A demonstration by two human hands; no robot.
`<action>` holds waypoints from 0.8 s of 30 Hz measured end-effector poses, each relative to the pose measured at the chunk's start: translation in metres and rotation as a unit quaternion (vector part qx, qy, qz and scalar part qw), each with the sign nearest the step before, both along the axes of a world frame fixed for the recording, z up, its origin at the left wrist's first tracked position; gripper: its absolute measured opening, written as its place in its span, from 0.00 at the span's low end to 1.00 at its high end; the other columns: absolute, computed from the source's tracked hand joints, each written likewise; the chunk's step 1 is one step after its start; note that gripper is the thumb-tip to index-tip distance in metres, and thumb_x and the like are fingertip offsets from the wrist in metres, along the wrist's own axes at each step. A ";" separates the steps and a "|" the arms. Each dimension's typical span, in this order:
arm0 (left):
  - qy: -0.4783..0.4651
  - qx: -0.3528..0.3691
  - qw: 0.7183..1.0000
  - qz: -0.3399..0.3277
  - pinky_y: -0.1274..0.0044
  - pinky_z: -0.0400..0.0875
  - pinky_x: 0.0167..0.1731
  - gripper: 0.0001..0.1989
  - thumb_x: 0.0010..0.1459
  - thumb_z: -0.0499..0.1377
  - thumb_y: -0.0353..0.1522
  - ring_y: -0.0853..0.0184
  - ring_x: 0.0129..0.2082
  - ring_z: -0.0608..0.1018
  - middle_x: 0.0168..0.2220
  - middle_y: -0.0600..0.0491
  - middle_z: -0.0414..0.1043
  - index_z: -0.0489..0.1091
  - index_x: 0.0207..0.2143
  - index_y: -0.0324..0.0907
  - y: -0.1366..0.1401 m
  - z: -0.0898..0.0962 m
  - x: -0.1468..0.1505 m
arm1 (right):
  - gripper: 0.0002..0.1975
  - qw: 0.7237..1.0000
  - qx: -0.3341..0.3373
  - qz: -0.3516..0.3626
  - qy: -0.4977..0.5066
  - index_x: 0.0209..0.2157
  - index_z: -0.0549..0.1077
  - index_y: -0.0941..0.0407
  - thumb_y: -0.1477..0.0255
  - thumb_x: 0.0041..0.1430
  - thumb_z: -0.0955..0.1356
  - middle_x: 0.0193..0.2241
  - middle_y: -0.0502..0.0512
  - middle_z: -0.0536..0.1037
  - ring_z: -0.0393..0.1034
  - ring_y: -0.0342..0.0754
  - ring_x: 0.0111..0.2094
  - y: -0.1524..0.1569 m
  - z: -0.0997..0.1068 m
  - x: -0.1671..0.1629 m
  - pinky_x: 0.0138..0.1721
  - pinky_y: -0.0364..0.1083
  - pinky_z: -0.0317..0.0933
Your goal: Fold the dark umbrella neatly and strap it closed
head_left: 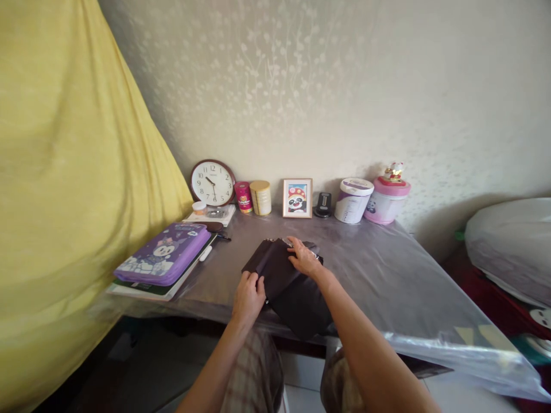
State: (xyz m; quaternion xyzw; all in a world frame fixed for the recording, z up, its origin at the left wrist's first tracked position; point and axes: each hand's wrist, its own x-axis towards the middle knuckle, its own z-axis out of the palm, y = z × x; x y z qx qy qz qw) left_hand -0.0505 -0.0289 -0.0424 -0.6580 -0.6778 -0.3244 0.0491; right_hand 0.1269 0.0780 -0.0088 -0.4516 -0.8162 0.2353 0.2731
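A black folding umbrella (286, 275) lies loosely collapsed near the front edge of the table, its dark fabric in flaps and one flap hanging over the edge. Small metallic rib parts glint along its far side. My left hand (249, 295) pinches the fabric at the near left side, fingers closed. Across the far right part lies my right hand (303, 258), its fingers bent over the fabric and ribs. The umbrella's handle cannot be made out.
A plastic-covered table (361, 264) stands against the wall. At left lie a purple case (163, 252) on books and a white marker (205, 253). Along the back are a clock (212, 182), two canisters (260, 198), a framed panda picture (297, 198) and two tubs (353, 201). A yellow curtain (86, 172) hangs left.
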 end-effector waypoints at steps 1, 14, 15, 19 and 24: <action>-0.005 -0.007 1.000 0.000 0.76 0.66 0.28 0.11 0.58 0.49 0.32 0.68 0.27 0.71 0.27 0.53 0.63 0.62 0.23 0.43 0.000 0.000 0.000 | 0.31 1.000 0.003 -0.001 -0.015 0.56 0.51 0.56 0.83 0.50 0.62 0.56 0.62 0.60 0.68 0.44 0.47 0.000 0.001 0.000 0.49 0.45 0.59; 0.027 0.020 0.991 -0.133 0.69 0.66 0.43 0.13 0.61 0.48 0.33 0.62 0.41 0.70 0.41 0.47 0.66 0.68 0.44 0.43 -0.017 0.014 0.010 | 0.16 0.993 0.026 -0.004 -0.115 0.46 0.66 0.58 0.79 0.55 0.61 0.47 0.59 0.72 0.66 0.49 0.48 -0.005 0.005 -0.002 0.50 0.47 0.55; 0.030 0.012 0.988 -0.149 0.69 0.66 0.43 0.14 0.61 0.48 0.33 0.63 0.41 0.70 0.41 0.47 0.67 0.68 0.45 0.44 -0.018 0.013 0.012 | 0.16 0.993 0.028 -0.006 -0.113 0.46 0.67 0.58 0.79 0.55 0.61 0.47 0.59 0.72 0.66 0.48 0.48 -0.006 0.008 0.000 0.50 0.46 0.56; 0.008 -0.005 0.987 -0.162 0.70 0.67 0.42 0.16 0.62 0.45 0.32 0.64 0.40 0.71 0.40 0.48 0.69 0.68 0.47 0.44 -0.016 0.006 0.012 | 0.12 0.994 0.043 0.004 -0.099 0.43 0.69 0.57 0.76 0.56 0.62 0.43 0.57 0.73 0.67 0.46 0.45 -0.018 0.028 0.014 0.47 0.44 0.58; -0.013 -0.006 0.986 -0.164 0.71 0.68 0.42 0.16 0.62 0.46 0.32 0.64 0.40 0.72 0.39 0.47 0.70 0.69 0.46 0.41 -0.011 0.000 0.009 | 0.07 0.988 0.014 0.101 -0.117 0.36 0.72 0.55 0.70 0.55 0.64 0.34 0.53 0.76 0.70 0.46 0.36 -0.064 0.051 0.036 0.38 0.43 0.61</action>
